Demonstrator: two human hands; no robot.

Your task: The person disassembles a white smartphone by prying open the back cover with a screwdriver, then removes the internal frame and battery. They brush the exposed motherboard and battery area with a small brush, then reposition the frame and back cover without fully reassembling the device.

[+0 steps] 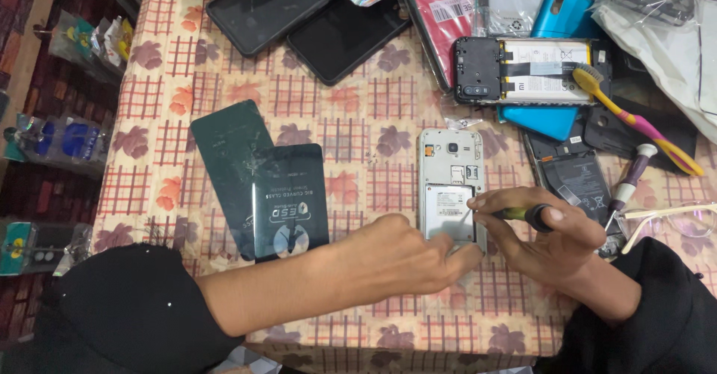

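Silver phone (450,187) lies back-up, cover off, near the middle of the worktop (358,120), its near end under both hands. Right hand (553,236) is closed around a small screwdriver (523,213), dark handle with a yellow-green band; the tip points left and meets the phone at its right edge, beside the battery (449,211) bay. Left hand (407,258) rests loosely curled on the phone's near end, fingers pressing down; I cannot tell whether it grips anything besides the phone. Judgement: the step in hand is working a screw or edge at the phone's right side. To do it well, keep the left hand pinning the phone flat so it cannot slide on the patterned cloth, keep the driver in line with the screw rather than slanted, press lightly before turning, and keep the tip off the battery, which would puncture easily. A loosened screw would be hard to find on this busy cloth. Surroundings: two dark glass panels (261,187) lie to the left, overlapping; an opened black phone (526,70) sits far right with a toothbrush (635,120) across its corner; a second screwdriver (627,186) and spectacles (672,221) lie right of the right hand; two dark tablets (306,16) sit at the far edge.
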